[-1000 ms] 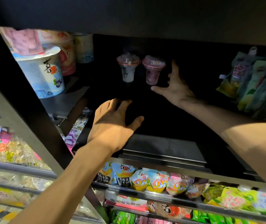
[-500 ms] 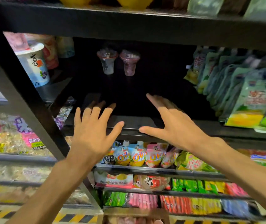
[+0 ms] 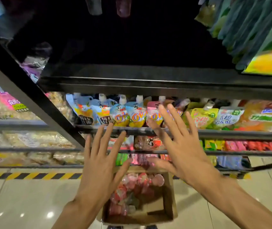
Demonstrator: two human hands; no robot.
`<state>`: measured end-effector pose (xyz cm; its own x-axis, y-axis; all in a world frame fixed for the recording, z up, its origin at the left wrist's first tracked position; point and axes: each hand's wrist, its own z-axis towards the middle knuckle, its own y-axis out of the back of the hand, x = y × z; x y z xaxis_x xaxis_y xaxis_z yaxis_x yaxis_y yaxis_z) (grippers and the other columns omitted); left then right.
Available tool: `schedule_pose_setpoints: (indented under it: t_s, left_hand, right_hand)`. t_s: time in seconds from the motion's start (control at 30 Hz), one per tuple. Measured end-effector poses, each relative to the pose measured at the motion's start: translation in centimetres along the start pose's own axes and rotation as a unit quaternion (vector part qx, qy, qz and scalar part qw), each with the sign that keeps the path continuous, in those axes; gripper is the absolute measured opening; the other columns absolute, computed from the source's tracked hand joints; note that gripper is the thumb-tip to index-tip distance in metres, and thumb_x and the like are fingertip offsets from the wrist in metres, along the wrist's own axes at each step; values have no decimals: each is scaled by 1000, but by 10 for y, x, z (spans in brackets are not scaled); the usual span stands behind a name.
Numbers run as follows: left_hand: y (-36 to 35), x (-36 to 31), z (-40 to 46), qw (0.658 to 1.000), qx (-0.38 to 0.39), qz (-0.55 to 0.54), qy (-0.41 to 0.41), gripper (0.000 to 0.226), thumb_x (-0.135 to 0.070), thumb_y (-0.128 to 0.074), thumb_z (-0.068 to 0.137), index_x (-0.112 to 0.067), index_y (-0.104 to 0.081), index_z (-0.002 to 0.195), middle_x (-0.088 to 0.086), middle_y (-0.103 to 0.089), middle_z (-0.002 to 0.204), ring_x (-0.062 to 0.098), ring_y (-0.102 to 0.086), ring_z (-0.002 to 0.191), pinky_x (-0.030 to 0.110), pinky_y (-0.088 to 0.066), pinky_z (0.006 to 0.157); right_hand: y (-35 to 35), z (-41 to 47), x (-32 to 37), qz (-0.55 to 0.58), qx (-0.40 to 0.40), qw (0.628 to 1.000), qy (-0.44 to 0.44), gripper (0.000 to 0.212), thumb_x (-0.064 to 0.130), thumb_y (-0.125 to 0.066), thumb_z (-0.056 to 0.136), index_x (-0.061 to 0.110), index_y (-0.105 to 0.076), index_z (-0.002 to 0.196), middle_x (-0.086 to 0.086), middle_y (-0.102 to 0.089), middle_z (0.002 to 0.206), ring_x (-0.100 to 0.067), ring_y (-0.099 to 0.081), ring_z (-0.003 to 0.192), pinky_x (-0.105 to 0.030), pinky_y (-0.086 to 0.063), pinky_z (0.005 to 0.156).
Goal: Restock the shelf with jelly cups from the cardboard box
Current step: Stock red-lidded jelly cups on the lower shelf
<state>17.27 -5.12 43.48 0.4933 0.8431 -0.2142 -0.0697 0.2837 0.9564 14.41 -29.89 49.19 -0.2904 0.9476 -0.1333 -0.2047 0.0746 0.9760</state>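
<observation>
Left hand: the left hand [image 3: 101, 164] is seen from the back, all five fingers straight and spread; nothing is held.
Right hand: the right hand [image 3: 181, 149] is likewise spread flat, five fingers fanned out, and nothing is held in it.
Hands, position: two hands are counted, held side by side in the air in front of the lower shelves and above the box; neither is seen to touch anything.
Cardboard box: one open cardboard box [image 3: 169, 204] is set on the tiled floor [image 3: 16, 204] below the hands, partly hidden by the left forearm.
Jelly cups in box: a heap of pink and red jelly cups [image 3: 137, 184] is seen inside; the count cannot be told because of blur and overlap.
Jelly cups on shelf: two cups [image 3: 95, 5] are made out at the back of the dark shelf [image 3: 148, 83], cut off by the top edge, one pale and one purplish, just beside each other.
Spouted pouches: a row of pouches [image 3: 120, 114] is ranged on the tier below the dark shelf; about ten are visible, three of them with matching orange lettering.
Green packets: a stack of green packets [image 3: 251, 30] is stood at the right end of the dark shelf; the number cannot be told.
Floor tape: one yellow-and-black striped line [image 3: 32, 176] is laid along the shelf foot.
</observation>
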Motion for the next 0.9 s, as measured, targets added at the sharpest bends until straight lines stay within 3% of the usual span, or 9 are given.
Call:
schedule_pose_setpoints:
  t_s: [0.17, 0.3, 0.37, 0.43, 0.53, 0.63, 0.77, 0.9]
  left_hand:
    - [-73, 14, -23, 996, 83, -20, 5, 68, -59, -39, 101, -25, -34, 161, 9, -22, 170, 33, -18, 158, 60, -21, 124]
    - [-143, 25, -53, 988, 146, -41, 37, 66, -59, -43, 104, -28, -29, 161, 9, -26, 169, 30, -18, 157, 52, -16, 127]
    - [-178, 31, -66, 976, 192, -74, 73, 69, -59, -45, 102, -29, -27, 162, 9, -24, 169, 31, -18, 156, 48, -14, 126]
    - [-213, 36, -83, 967, 219, -87, 97, 75, -62, -40, 96, -23, -34, 159, 13, -32, 165, 37, -32, 149, 53, -29, 120]
    - [-267, 41, -117, 951, 258, -98, 136, 84, -69, -29, 91, -22, -31, 160, 10, -33, 164, 35, -37, 145, 52, -36, 116]
    - [-323, 43, -148, 934, 295, -111, 167, 84, -70, -31, 89, -28, -23, 162, 8, -37, 161, 34, -45, 138, 49, -46, 108]
    - [-393, 38, -185, 891, 350, -152, 247, 83, -63, -47, 90, -32, -22, 162, 13, -39, 158, 39, -45, 136, 50, -46, 107]
    - [-461, 33, -221, 854, 379, -169, 315, 72, -49, -54, 98, -35, -19, 159, 10, -36, 160, 38, -43, 140, 56, -45, 107]
  right_hand:
    - [-83, -27, 13, 55, 87, 994, -34, 99, 80, -39, 93, 19, -10, 166, -15, -6, 173, -36, -9, 160, -66, -23, 121]
    - [-157, -53, 30, 126, 139, 979, -77, 97, 84, -28, 90, 20, -23, 164, -14, -27, 169, -35, -25, 156, -63, -28, 120]
    - [-196, -68, 39, 165, 171, 966, -101, 99, 84, -30, 87, 26, -11, 165, -11, -24, 170, -33, -21, 158, -62, -25, 123]
    - [-236, -85, 49, 207, 211, 947, -124, 102, 84, -38, 86, 31, -2, 165, -6, -16, 173, -29, -12, 160, -59, -15, 126]
    - [-289, -112, 66, 222, 204, 943, -140, 101, 77, -58, 82, 24, -26, 162, -6, -41, 161, -31, -37, 150, -58, -32, 120]
    - [-340, -135, 80, 240, 226, 934, -138, 101, 86, -40, 82, 16, -40, 154, -7, -53, 148, -28, -47, 136, -58, -43, 111]
    - [-413, -178, 97, 266, 262, 917, -141, 101, 63, -77, 78, 19, -36, 158, -10, -52, 149, -33, -48, 138, -58, -42, 110]
    - [-472, -201, 110, 277, 295, 905, -129, 112, 56, -83, 75, 30, -20, 163, 1, -46, 159, -29, -37, 148, -52, -33, 118]
